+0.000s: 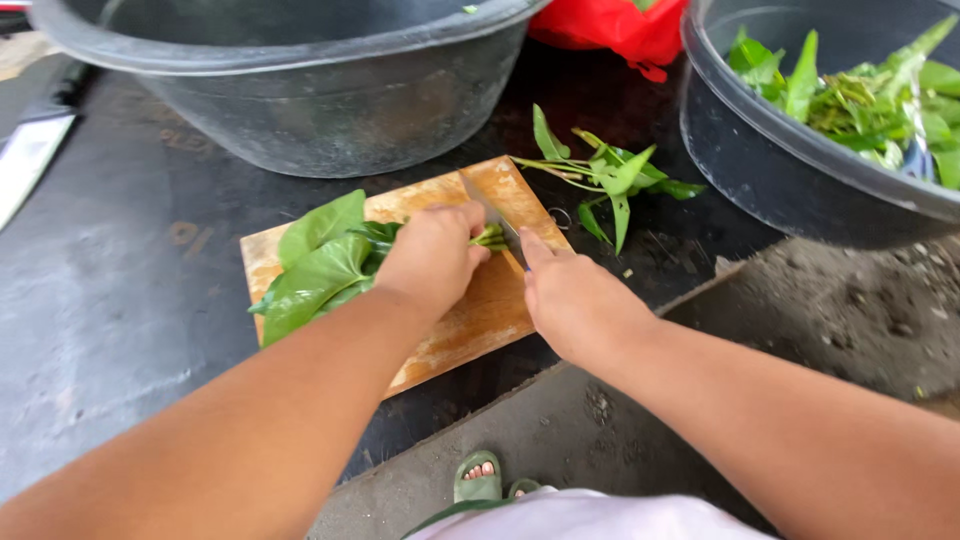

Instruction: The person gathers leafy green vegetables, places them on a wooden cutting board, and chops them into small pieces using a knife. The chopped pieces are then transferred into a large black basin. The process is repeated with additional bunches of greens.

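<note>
Head view is the only one I have, so everything comes from it. I see my left hand (432, 258) pressed down on a bunch of leafy greens (318, 262) on the wooden cutting board (470, 320), fingers curled and closed over the stems. The bunch lies with its long axis running left to right across the board: broad leaves fan out to the left of the hand, and the stem ends (490, 238) poke out to the right, just past the knuckles.

My right hand (575, 300) is wrapped shut around the handle of a knife (492, 218), which is hidden under the palm. The blade runs away from me, crosswise to the stems, and its edge sits at the stem ends, just beside the left fingertips. So blade and stems meet at roughly a right angle, the right hand nearer the cut ends.

Loose cut sprigs (612, 180) lie on the dark surface beyond the board, between a grey basin (300, 110) and a second basin (760, 160) holding more greens.
</note>
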